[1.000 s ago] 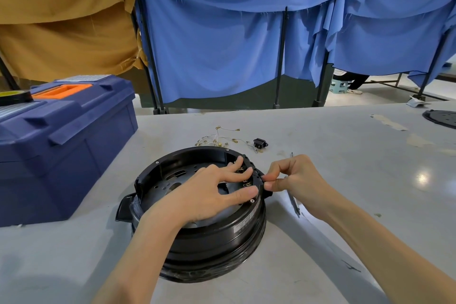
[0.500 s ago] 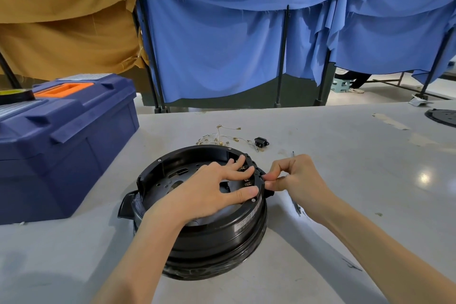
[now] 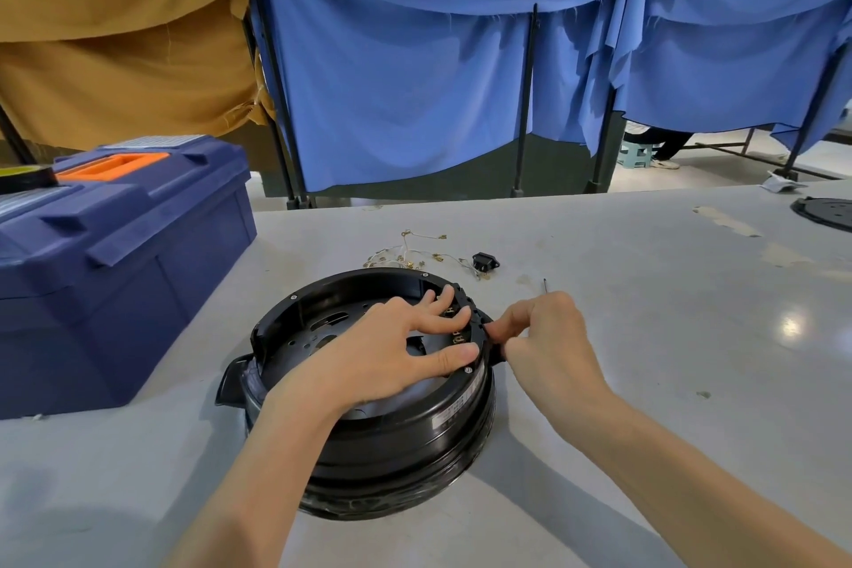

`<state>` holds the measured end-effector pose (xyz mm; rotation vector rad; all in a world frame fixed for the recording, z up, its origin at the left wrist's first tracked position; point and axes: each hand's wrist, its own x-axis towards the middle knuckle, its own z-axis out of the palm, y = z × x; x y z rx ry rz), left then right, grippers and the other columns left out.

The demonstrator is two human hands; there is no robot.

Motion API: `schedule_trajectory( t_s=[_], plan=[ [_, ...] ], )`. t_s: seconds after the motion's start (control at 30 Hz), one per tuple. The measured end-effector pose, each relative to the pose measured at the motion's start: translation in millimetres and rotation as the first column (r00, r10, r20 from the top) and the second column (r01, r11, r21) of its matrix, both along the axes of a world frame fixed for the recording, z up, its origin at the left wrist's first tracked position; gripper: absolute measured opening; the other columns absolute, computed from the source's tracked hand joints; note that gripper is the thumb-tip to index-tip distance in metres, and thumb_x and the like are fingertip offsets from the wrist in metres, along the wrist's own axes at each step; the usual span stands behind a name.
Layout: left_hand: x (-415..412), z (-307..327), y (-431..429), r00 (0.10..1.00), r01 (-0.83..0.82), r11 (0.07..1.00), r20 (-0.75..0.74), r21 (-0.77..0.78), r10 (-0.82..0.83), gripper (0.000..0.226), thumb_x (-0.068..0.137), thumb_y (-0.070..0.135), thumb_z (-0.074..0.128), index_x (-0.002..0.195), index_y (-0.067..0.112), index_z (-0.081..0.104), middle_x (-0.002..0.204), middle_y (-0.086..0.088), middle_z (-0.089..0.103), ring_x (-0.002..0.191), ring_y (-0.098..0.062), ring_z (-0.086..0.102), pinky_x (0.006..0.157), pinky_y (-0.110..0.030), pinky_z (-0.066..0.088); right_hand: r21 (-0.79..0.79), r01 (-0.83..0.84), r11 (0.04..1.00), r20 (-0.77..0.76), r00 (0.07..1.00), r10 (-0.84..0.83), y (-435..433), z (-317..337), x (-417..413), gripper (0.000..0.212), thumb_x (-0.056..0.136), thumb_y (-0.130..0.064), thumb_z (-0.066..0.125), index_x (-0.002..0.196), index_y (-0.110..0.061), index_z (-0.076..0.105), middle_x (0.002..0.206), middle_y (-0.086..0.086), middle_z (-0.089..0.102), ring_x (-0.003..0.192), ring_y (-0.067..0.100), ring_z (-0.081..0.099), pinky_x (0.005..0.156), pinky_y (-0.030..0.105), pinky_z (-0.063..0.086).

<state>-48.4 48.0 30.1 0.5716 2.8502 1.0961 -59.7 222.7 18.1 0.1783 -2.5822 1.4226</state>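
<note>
Head view. The black round housing (image 3: pixel 405 443) sits on the desk (image 3: pixel 668 360), centre front, open side up. Our left hand (image 3: pixel 387 351) lies across its opening, fingers (image 3: pixel 454 355) straight and spread, tips pressing on the inner right rim, grasping nothing. Our right hand (image 3: pixel 548 337) is just outside that rim, fingers curled, thumb and forefinger pinching the housing's outer edge. A thin rod (image 3: pixel 545 286) sticks up behind the right hand; we cannot tell whether the hand holds it. Beyond the housing lie wires (image 3: pixel 415 256) and a small black socket (image 3: pixel 485 262). A blue toolbox (image 3: pixel 115 268) stands at the left.
</note>
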Motion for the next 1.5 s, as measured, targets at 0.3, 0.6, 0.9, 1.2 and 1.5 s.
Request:
schedule_trajectory(
  t_s=[0.3,0.6,0.9,1.2,1.5],
  plan=[
    [1.8,-1.2,-0.1,1.0,-0.001,1.0,-0.014,0.017,0.001,0.045,0.091,0.043,0.057,0.135,0.038,0.049,0.154,0.016,0.026,0.14,0.009,0.017,0.12,-0.026,0.015,-0.287,0.025,0.957,0.159,0.987,0.022,6.2,8.1,-5.6,0.048,0.069,0.022,0.04,0.054,-0.011,0.071,0.04,-0.009,0.058,0.039,-0.005,0.052,0.048,0.008,0.038],
    [-2.5,-2.9,2.7,0.998,0.006,0.995,-0.055,-0.096,-0.011,0.04,0.101,0.028,0.044,0.141,0.032,0.043,0.156,0.012,0.018,0.144,0.001,0.009,0.116,-0.019,0.005,-0.188,0.027,0.982,0.1,0.995,-0.008,-0.4,2.7,-1.3,0.025,0.073,0.017,0.047,0.066,0.008,0.069,0.071,0.021,0.066,0.059,0.014,0.048,0.051,0.017,0.038],
    [-6.2,-0.5,-7.2,0.951,-0.218,0.976,-0.225,0.005,0.213,0.037,0.1,0.02,0.051,0.137,0.025,0.053,0.145,0.008,0.048,0.141,-0.006,0.033,0.118,-0.029,0.024,-0.2,0.055,0.978,0.065,0.997,-0.043,-2.7,3.8,-4.7,0.033,0.079,0.008,0.046,0.07,-0.013,0.069,0.07,0.001,0.068,0.066,0.009,0.06,0.058,0.019,0.043],
    [-14.0,7.8,-76.0,0.772,-0.635,0.746,-0.18,-0.2,0.609,0.033,0.101,0.022,0.047,0.129,0.007,0.056,0.129,-0.017,0.06,0.122,-0.036,0.051,0.1,-0.042,0.043,-0.211,-0.207,0.955,0.072,0.971,0.226,-14.7,4.6,6.8,0.041,0.083,-0.024,0.073,0.068,-0.061,0.066,0.073,-0.024,0.07,0.09,-0.004,0.066,0.081,0.019,0.052],
    [-17.6,-2.3,-80.5,0.756,-0.649,0.753,-0.204,-0.107,0.622,0.029,0.1,0.017,0.047,0.12,0.007,0.065,0.116,-0.016,0.067,0.113,-0.036,0.056,0.094,-0.042,0.047,-0.414,-0.153,0.897,0.142,0.963,0.229,-12.3,-3.1,-9.5,0.042,0.068,0.006,0.077,0.1,-0.021,0.07,0.089,-0.016,0.074,0.078,-0.011,0.065,0.056,0.001,0.043]
  ],
)
